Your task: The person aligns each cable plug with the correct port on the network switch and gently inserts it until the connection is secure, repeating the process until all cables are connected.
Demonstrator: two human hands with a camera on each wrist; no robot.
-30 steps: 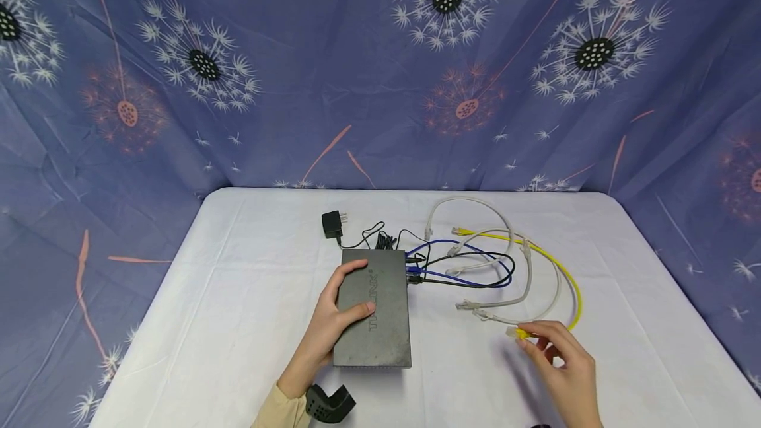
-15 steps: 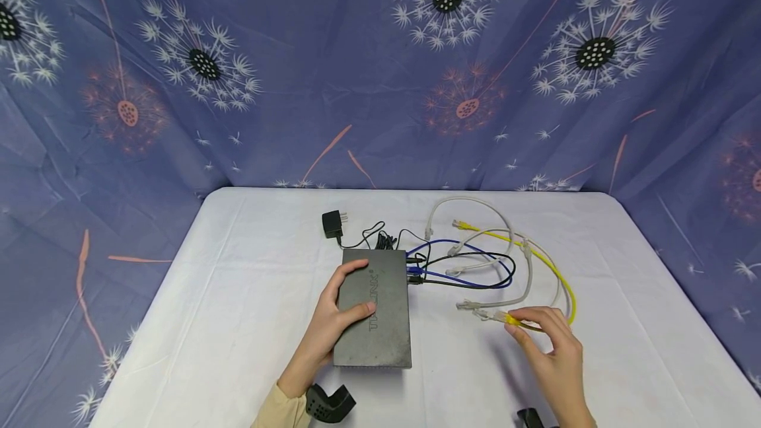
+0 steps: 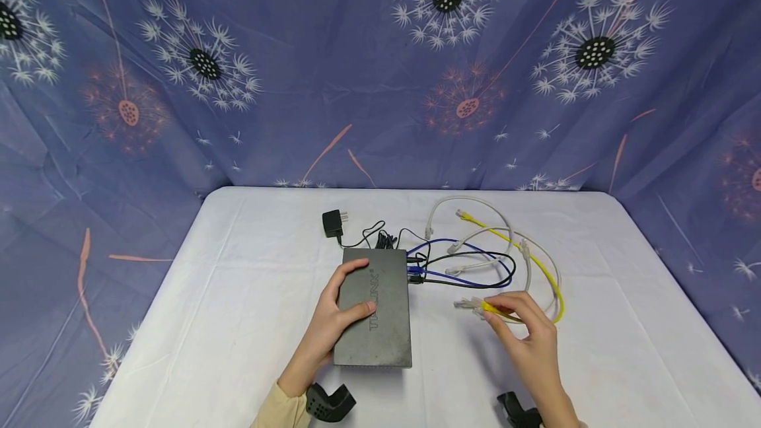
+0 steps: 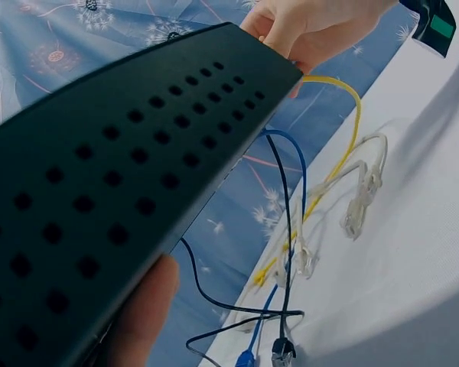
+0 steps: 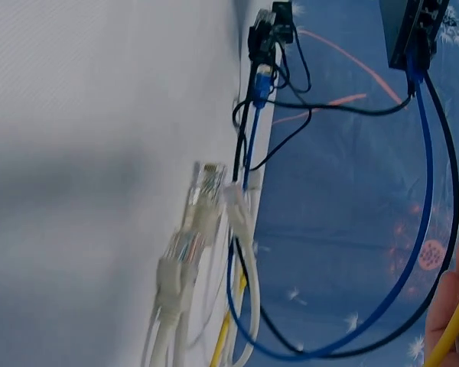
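Observation:
My left hand [image 3: 324, 322] grips a dark grey TP-LINK network switch [image 3: 380, 345] by its left edge, thumb lying on top; other fingers are hidden. In the left wrist view the switch's perforated side [image 4: 111, 178] fills the near part. A blue network cable [image 5: 428, 168] and a black network cable [image 5: 452, 164] run from it in the right wrist view. To its right, my right hand [image 3: 526, 329] pinches the near end of a yellow network cable [image 3: 545, 273] between thumb and fingers. Its far plug [image 3: 462, 214] lies at the back.
Several grey-white network cables [image 3: 472, 198] lie looped on the white table [image 3: 238, 283], right of the switch. A black power adapter [image 3: 332, 223] with a coiled cord [image 3: 386, 241] sits behind it. A blue dandelion-print curtain [image 3: 357, 71] hangs beyond the table.
My right hand has moved left and away from me, toward the switch, carrying the yellow cable's near end. The cable's far plug has shifted slightly. My left hand and the switch stay put.

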